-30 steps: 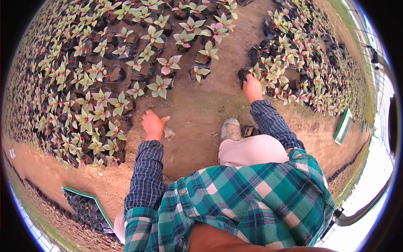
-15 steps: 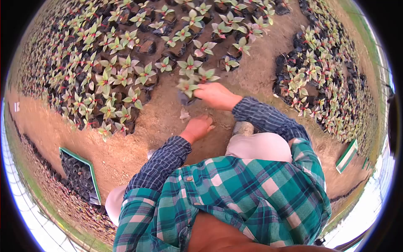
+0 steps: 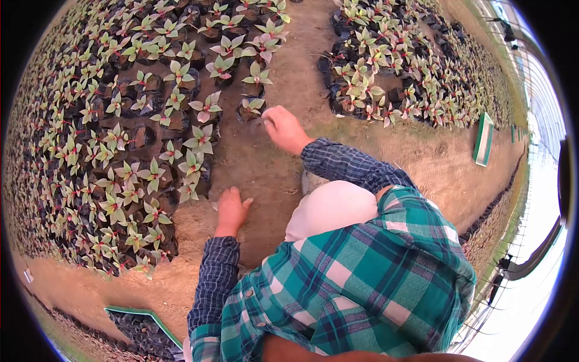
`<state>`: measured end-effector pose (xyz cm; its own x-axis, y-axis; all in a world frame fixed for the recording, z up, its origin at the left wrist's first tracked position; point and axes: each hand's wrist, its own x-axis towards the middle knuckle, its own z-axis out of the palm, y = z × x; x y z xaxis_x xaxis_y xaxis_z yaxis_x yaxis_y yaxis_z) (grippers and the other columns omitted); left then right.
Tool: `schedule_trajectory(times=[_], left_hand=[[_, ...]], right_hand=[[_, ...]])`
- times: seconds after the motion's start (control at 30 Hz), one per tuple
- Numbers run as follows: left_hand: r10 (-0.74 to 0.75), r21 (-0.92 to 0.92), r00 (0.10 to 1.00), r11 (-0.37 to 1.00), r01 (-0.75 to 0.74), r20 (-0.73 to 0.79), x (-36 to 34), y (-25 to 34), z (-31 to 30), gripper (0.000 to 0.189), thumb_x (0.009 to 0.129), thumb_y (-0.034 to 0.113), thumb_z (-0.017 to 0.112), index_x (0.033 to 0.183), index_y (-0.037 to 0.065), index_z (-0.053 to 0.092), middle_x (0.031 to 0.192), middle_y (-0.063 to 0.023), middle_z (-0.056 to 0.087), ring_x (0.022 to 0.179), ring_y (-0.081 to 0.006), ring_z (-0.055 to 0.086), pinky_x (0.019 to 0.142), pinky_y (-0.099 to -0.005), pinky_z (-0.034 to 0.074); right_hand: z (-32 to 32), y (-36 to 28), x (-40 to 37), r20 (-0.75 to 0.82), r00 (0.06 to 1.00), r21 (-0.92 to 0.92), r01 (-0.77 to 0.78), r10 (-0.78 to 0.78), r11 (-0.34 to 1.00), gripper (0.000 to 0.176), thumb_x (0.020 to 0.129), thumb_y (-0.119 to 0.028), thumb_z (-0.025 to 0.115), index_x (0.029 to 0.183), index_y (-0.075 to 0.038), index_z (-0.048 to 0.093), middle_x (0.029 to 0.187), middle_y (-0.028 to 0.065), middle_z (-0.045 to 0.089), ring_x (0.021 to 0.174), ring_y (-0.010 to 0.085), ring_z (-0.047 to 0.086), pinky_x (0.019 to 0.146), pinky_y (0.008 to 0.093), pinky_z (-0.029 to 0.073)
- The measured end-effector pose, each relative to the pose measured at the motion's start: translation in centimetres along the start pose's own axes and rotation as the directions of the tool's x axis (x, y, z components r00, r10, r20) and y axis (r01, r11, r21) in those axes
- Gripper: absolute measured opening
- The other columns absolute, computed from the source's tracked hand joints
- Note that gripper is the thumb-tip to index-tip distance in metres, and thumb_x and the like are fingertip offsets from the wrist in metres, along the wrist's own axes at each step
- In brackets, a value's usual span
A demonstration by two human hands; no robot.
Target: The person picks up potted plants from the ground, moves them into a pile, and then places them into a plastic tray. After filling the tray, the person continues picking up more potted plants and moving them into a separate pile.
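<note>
My right hand [image 3: 283, 129] is just right of a small potted seedling [image 3: 251, 106] in a black plastic bag, at the edge of the bare soil. Its fingers are slightly curled with the thumb apart, and no plant shows in them. My left hand [image 3: 232, 209] is low over the soil, its thumb apart from the fingers and nothing visible in it. Left of it stands a bagged seedling [image 3: 189, 188] with pale green leaves, at the edge of the block. Another seedling [image 3: 192, 163] stands just above that one.
A dense block of bagged seedlings [image 3: 114, 139] fills the left side. Across a soil path [image 3: 301, 54] stands a second block [image 3: 386, 66]. A green-rimmed tray [image 3: 145, 329] of black bags lies at lower left, and another green-edged tray [image 3: 484, 140] at right.
The view has turned to the right. My right hand has let go of the seedling it held and is now beside another at the block's edge. My left hand has opened out closer to the block.
</note>
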<state>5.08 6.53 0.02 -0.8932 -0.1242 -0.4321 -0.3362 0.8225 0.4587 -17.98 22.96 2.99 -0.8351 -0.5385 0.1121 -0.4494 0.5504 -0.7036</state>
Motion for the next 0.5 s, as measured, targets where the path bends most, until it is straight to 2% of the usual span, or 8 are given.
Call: schedule_trajectory(times=[0.03, 0.07, 0.13, 0.2, 0.27, 0.37, 0.4, 0.5], left_hand=[[-0.029, 0.010, 0.999, 1.000, 0.029, 0.023, 0.2, 0.2, 0.0, 0.046, 0.072, 0.029, 0.078, 0.098, 0.001, 0.052, 0.102, -0.0211, 0.056, 0.100, -0.0391, 0.054, 0.086, -0.0450, 0.045], [-0.024, 0.003, 0.999, 1.000, 0.024, 0.023, 0.3, 0.4, 0.2, 0.046, 0.072, 0.029, 0.078, 0.098, 0.001, 0.052, 0.102, -0.0211, 0.056, 0.100, -0.0391, 0.054, 0.086, -0.0450, 0.045], [-0.050, 0.070, 0.999, 0.996, 0.048, 0.018, 0.5, 0.4, 0.3, 0.047, 0.072, 0.029, 0.078, 0.099, 0.001, 0.052, 0.102, -0.0207, 0.057, 0.099, -0.0383, 0.054, 0.086, -0.0446, 0.045], [-0.060, 0.073, 0.998, 0.996, 0.059, 0.017, 0.3, 0.7, -0.1, 0.046, 0.072, 0.028, 0.078, 0.098, 0.001, 0.053, 0.102, -0.0205, 0.057, 0.099, -0.0381, 0.055, 0.086, -0.0446, 0.045], [-0.081, 0.071, 0.997, 0.994, 0.080, 0.014, 0.3, 1.1, -0.3, 0.045, 0.072, 0.028, 0.078, 0.098, 0.001, 0.053, 0.102, -0.0203, 0.057, 0.100, -0.0379, 0.055, 0.086, -0.0447, 0.045], [-0.101, 0.051, 0.995, 0.994, 0.100, 0.022, 0.3, 1.1, -0.6, 0.043, 0.073, 0.027, 0.078, 0.098, 0.001, 0.054, 0.102, -0.0199, 0.058, 0.100, -0.0380, 0.055, 0.086, -0.0443, 0.045], [-0.078, 0.047, 0.997, 0.996, 0.077, 0.028, 0.2, 1.0, -0.5, 0.043, 0.073, 0.026, 0.078, 0.099, 0.001, 0.054, 0.102, -0.0200, 0.058, 0.100, -0.0383, 0.055, 0.086, -0.0443, 0.046], [-0.056, 0.034, 0.998, 0.998, 0.055, 0.020, -0.1, 0.8, -0.7, 0.044, 0.073, 0.026, 0.078, 0.101, 0.001, 0.055, 0.103, -0.0203, 0.057, 0.101, -0.0390, 0.055, 0.086, -0.0443, 0.046]], right_hand=[[-1.9, 2.4, -0.5, -0.080, 0.979, -0.006, -0.190, 0.189, 0.982, 0.023, 0.081, -0.010, 0.061, 0.102, -0.003, 0.055, 0.095, 0.0183, 0.057, 0.089, 0.0382, 0.057, 0.078, 0.0448, 0.047], [-3.1, 5.4, -1.1, -0.223, 0.941, -0.120, -0.285, 0.254, 0.951, 0.028, 0.080, -0.013, 0.064, 0.103, 0.000, 0.054, 0.097, 0.0217, 0.055, 0.093, 0.0403, 0.055, 0.078, 0.0455, 0.048], [-7.1, 6.5, -1.8, -0.327, 0.856, -0.292, -0.494, 0.400, 0.819, 0.052, 0.079, -0.017, 0.069, 0.119, 0.004, 0.043, 0.114, 0.0300, 0.046, 0.097, 0.0441, 0.054, 0.082, 0.0452, 0.049], [-8.7, 8.9, -1.9, -0.380, 0.834, -0.391, -0.536, 0.399, 0.748, 0.063, 0.078, -0.019, 0.071, 0.128, 0.002, 0.038, 0.116, 0.0318, 0.045, 0.099, 0.0448, 0.055, 0.082, 0.0459, 0.050], [-9.2, 9.4, -1.4, -0.420, 0.781, -0.343, -0.608, 0.463, 0.715, 0.054, 0.079, -0.018, 0.070, 0.123, 0.001, 0.046, 0.108, 0.0288, 0.053, 0.095, 0.0435, 0.058, 0.080, 0.0465, 0.049], [-8.6, 13.6, -1.0, -0.303, 0.868, -0.448, -0.494, 0.393, 0.745, 0.034, 0.079, -0.018, 0.068, 0.107, 0.000, 0.059, 0.093, 0.0238, 0.062, 0.085, 0.0411, 0.060, 0.077, 0.0468, 0.049], [-8.2, 14.1, -1.3, -0.351, 0.900, -0.466, -0.408, 0.259, 0.785, 0.019, 0.079, -0.014, 0.067, 0.090, 0.000, 0.063, 0.081, 0.0217, 0.063, 0.082, 0.0396, 0.061, 0.075, 0.0470, 0.048], [-8.5, 14.0, -2.0, -0.366, 0.900, -0.370, -0.374, 0.236, 0.851, 0.017, 0.079, -0.013, 0.066, 0.088, 0.001, 0.061, 0.084, 0.0227, 0.063, 0.081, 0.0403, 0.061, 0.073, 0.0469, 0.048]])
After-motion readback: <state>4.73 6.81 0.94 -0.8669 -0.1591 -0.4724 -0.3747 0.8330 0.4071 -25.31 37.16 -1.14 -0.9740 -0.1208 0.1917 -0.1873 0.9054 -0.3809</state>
